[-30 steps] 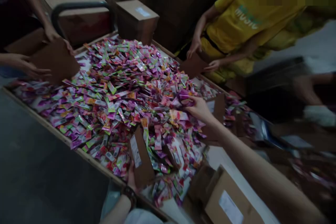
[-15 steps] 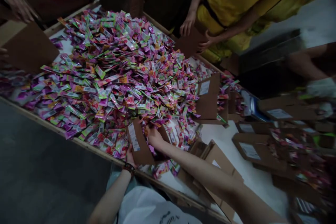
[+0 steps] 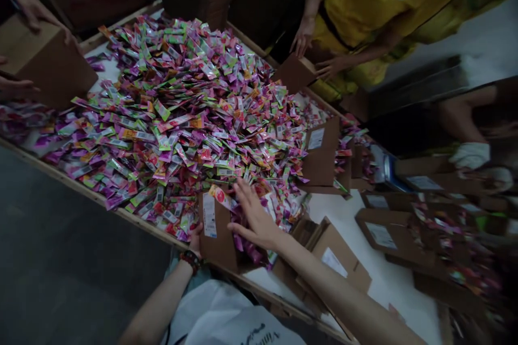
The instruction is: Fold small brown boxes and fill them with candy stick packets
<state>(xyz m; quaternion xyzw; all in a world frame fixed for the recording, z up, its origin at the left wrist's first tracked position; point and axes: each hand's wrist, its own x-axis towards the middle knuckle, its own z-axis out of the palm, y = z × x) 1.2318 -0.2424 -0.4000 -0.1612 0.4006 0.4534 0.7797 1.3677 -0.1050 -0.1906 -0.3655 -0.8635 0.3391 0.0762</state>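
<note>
A heap of small shiny sachets (image 3: 182, 118) in pink, purple and green covers a wooden-edged table (image 3: 81, 183). At the near edge my left hand (image 3: 196, 239), with a beaded bracelet at the wrist, grips a brown cardboard box (image 3: 216, 237) with a white label, tilted against the heap. My right hand (image 3: 254, 221) rests on the sachets right beside that box, with its fingers spread. One sachet leans on the box's rim. The inside of the box is mostly hidden.
A person in a yellow shirt (image 3: 364, 5) holds a carton (image 3: 295, 73) at the far edge. Another person's hands (image 3: 34, 13) hold a box (image 3: 48, 59) at the left. Labelled boxes with sachets (image 3: 388, 232) stand on a white surface at the right.
My right hand has moved from inside the box's mouth to lie beside it, with fingers spreading over the sachets. The co-worker's box at the left now shows more of its closed side.
</note>
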